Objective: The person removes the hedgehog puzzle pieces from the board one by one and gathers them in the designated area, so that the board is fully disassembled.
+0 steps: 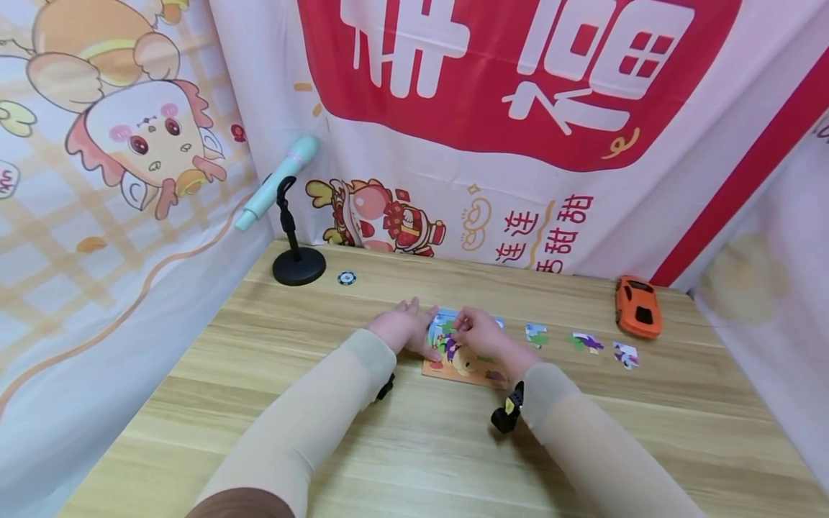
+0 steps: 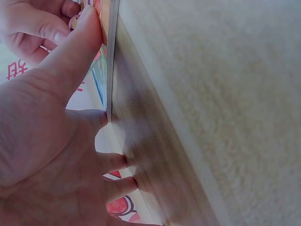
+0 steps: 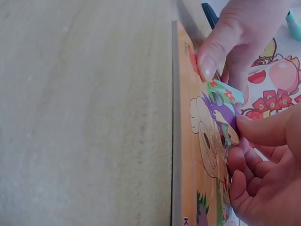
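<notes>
The left hand point(image 1: 404, 329) spreads its fingers point(image 2: 113, 160) wide and nearly straight; its thumb lies on the face of the puzzle board point(image 1: 476, 375), the index tip meets the board's edge, and the other fingertips touch the worktop point(image 1: 388, 460) beside it. The right hand point(image 1: 482, 334) has its fingers curled, with thumb and fingertips pinching a purple-patterned puzzle piece point(image 3: 228, 117) against or just above the board; which of the two I cannot tell. The board lies flat beneath the right fingers and to the right of the left ones. Further right of the right fingers, three loose pieces point(image 1: 586, 342) lie in a row, well apart from the hand, with an orange toy car point(image 1: 638, 307) beyond them. Beyond the left fingers, to the left, are a round chip point(image 1: 346, 278) and a black stand point(image 1: 298, 265) beside a turquoise microphone point(image 1: 278, 181).
</notes>
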### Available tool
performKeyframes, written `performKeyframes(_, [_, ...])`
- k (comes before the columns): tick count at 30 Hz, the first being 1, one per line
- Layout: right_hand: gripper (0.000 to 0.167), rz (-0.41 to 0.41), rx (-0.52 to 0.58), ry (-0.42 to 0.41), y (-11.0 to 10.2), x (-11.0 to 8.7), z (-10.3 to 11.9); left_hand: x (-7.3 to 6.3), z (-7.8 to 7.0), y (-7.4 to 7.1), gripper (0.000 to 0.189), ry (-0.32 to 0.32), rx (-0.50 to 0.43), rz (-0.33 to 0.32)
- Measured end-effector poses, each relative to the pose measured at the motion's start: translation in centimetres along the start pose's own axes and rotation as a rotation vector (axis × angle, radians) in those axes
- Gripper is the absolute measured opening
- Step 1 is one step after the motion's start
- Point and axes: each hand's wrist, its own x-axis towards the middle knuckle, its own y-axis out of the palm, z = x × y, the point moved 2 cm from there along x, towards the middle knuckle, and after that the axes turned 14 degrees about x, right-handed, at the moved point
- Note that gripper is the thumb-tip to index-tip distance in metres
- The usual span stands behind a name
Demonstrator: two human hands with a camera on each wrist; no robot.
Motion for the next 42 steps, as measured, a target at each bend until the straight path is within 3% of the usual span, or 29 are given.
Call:
performKeyframes(4, [0.005, -0.01, 0.03, 0.007, -0.1, -0.1, 0.1, -0.6, -0.1, -0.2, 0.114, -0.003, 0.001, -0.008])
performKeyframes(18, [0.006, -0.05, 0.087, 0.045, -0.3, -0.1, 0.0, 2.1, 0.2, 0.9, 0.119, -0.014, 0.033, 0.014])
performKeyframes(25, [0.008, -0.061, 0.183, 0.037, -1.6, -0.4, 0.0, 2.4, 0.2, 1.0, 0.12, -0.018, 0.02, 0.002])
performKeyframes(29, [0.012, -0.058, 0.211, 0.008, -3.8, -1.3, 0.4, 2.4, 0.1, 1.0, 0.12, -0.012, 0.01, 0.006])
performKeyframes(33, [0.016, -0.034, 0.187, -0.036, -7.4, -2.6, 0.7, 2.3, 0.1, 1.0, 0.12, -0.009, -0.006, 0.005])
performKeyframes(38, [0.015, 0.01, 0.092, -0.013, -11.8, -5.0, 0.2, 2.2, 0.2, 0.9, 0.118, -0.014, -0.005, 0.007])
performKeyframes(42, [0.011, 0.056, 0.007, 0.047, -13.7, -6.8, -1.1, 2.1, 0.1, 0.9, 0.117, -0.013, -0.008, 0.003])
